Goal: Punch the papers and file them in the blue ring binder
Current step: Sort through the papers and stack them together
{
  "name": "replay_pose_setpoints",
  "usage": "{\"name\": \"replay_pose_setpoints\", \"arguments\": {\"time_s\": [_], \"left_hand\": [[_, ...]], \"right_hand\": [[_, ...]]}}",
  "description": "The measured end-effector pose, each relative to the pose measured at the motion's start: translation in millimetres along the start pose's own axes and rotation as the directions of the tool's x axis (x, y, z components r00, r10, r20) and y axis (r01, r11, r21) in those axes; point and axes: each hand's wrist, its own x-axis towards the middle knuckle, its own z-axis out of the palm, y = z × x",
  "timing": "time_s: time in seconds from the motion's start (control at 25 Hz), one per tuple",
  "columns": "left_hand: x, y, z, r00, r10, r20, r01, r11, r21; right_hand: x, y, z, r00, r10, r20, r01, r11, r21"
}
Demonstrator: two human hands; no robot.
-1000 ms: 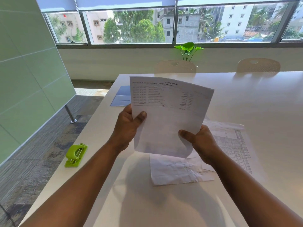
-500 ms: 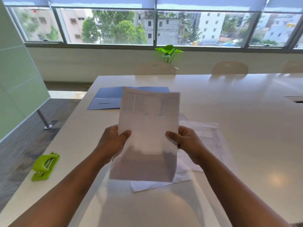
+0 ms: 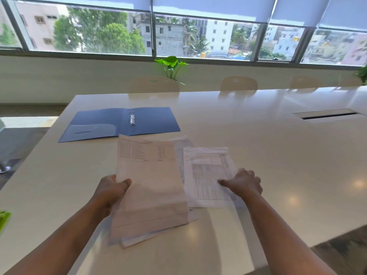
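Partly cropped at left, green punch (image 3: 4, 220); held sheet (image 3: 151, 187) hides papers beneath.

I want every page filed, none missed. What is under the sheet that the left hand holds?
Under the held sheet, gripped by the left hand, edges of more loose papers stick out on the table. How many lie there, and their print, is covered.
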Motion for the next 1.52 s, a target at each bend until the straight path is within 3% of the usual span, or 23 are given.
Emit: {"name": "replay_pose_setpoints", "arguments": {"time_s": [0.4, 0.6, 0.72, 0.84, 0.96, 1.04, 1.16, 1.28, 1.4, 1.44, 1.52], "left_hand": [[1, -10, 5, 0.998, -0.067, 0.015, 0.068, 0.995, -0.069], [-1, -9, 4, 0.998, -0.065, 0.008, 0.066, 0.995, -0.07], [0, -11, 2, 0.998, -0.059, 0.006, 0.059, 0.995, -0.08], [-1, -11, 2, 0.999, -0.054, 0.003, 0.054, 0.994, -0.093], [-4, -8, 2, 0.998, -0.068, 0.015, 0.069, 0.989, -0.128], [-4, -5, -1, 0.995, -0.091, 0.035, 0.096, 0.982, -0.161], [-2, -4, -5, 0.99, -0.124, 0.06, 0.133, 0.972, -0.192], [-2, -4, -4, 0.989, -0.132, 0.065, 0.143, 0.97, -0.196], [0, -3, -5, 0.986, -0.155, 0.054, 0.163, 0.967, -0.196], [1, -3, -6, 0.986, -0.156, 0.052, 0.163, 0.965, -0.204], [3, -4, -7, 0.987, -0.154, 0.049, 0.161, 0.962, -0.219]], "right_hand": [[19, 5, -5, 0.997, -0.011, 0.079, 0.012, 1.0, -0.002], [20, 5, -5, 0.994, -0.004, 0.108, -0.007, 0.995, 0.101], [27, 11, 2, 0.981, -0.003, 0.194, -0.049, 0.964, 0.263], [28, 12, 0, 0.983, -0.043, 0.179, -0.043, 0.893, 0.448], [17, 5, -5, 0.99, -0.081, 0.113, -0.013, 0.753, 0.658], [11, -2, -6, 0.989, -0.139, 0.041, 0.056, 0.633, 0.772], [1, -15, -15, 0.962, -0.256, -0.098, 0.226, 0.536, 0.813], [-14, -34, -33, 0.845, -0.457, -0.278, 0.509, 0.53, 0.678], [-30, -57, -42, 0.537, -0.701, -0.468, 0.84, 0.493, 0.225], [-35, -63, -42, 0.432, -0.751, -0.499, 0.889, 0.447, 0.098], [-43, -72, -36, 0.3, -0.791, -0.533, 0.923, 0.381, -0.045]]}}
